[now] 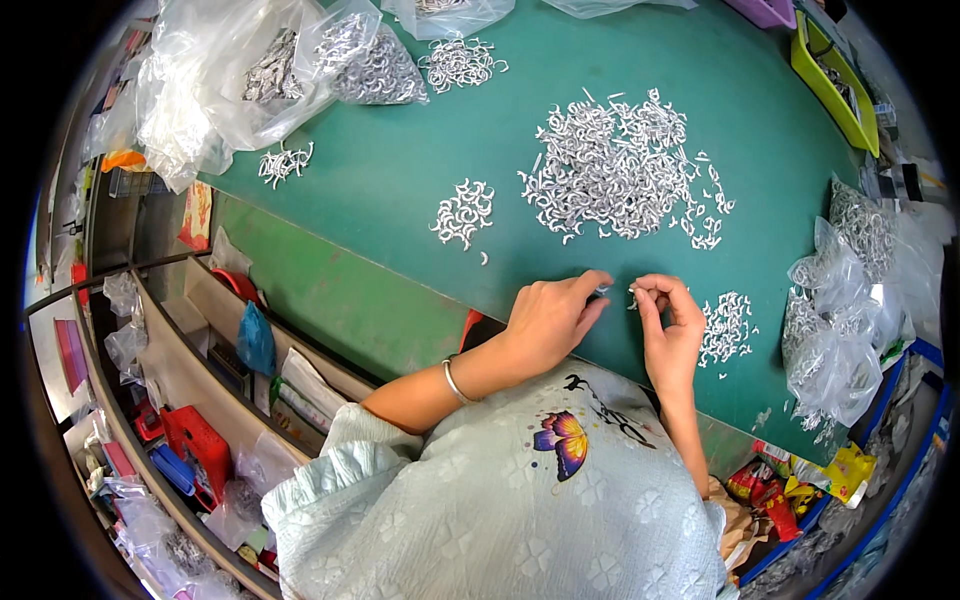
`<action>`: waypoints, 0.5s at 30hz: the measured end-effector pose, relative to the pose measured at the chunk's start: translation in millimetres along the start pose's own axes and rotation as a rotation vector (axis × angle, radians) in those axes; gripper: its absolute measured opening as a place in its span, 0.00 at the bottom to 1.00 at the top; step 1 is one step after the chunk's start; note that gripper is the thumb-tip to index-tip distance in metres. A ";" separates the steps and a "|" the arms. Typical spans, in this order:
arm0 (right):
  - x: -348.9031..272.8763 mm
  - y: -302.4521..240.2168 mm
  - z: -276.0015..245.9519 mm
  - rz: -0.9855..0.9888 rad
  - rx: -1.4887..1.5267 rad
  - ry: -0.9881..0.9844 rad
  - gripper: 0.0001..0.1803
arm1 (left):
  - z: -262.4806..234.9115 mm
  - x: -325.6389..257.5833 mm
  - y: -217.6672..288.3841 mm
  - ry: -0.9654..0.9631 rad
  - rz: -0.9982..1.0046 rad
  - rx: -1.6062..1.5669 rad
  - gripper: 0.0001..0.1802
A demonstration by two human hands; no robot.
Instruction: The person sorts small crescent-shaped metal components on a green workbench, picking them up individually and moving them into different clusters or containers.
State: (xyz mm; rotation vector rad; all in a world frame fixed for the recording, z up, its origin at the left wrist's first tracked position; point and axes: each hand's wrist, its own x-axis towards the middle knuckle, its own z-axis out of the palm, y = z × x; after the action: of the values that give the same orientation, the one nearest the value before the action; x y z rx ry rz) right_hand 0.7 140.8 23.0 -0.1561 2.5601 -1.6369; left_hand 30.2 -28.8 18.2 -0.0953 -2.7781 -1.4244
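My left hand [553, 315] rests on the green table [400, 200] near its front edge, its fingertips pinched on a small silver metal hook [603, 289]. My right hand [668, 322] sits just to the right, fingers pinched on another small silver hook [634, 291]. The two hands' fingertips are a short gap apart. A big heap of the same silver hooks [615, 165] lies beyond the hands. A small heap [463, 213] lies to the left and another small heap [728, 325] lies right beside my right hand.
Clear plastic bags of metal parts [290, 70] pile at the table's far left, more bags [845, 310] at the right edge. A yellow-green tray [835, 85] stands at the far right. Shelves with a red box [200, 440] run below the table on the left.
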 end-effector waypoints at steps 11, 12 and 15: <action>9.5 -8.7 5.5 -0.314 -0.338 0.053 0.11 | -39.5 -12.4 -25.5 0.127 -0.150 0.284 0.10; 7.1 -9.9 4.2 -0.363 -0.362 -0.010 0.12 | -44.2 -13.0 -27.1 0.131 -0.177 0.292 0.10; 0.3 -10.1 8.5 -0.472 -0.453 -0.217 0.14 | -51.1 -10.4 -26.7 0.158 -0.234 0.301 0.11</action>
State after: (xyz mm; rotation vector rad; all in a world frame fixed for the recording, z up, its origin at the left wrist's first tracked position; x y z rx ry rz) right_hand 1.9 128.9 28.6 -0.9768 2.8058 -1.0206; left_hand 38.3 -86.3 25.9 0.3400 -2.9027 -0.9763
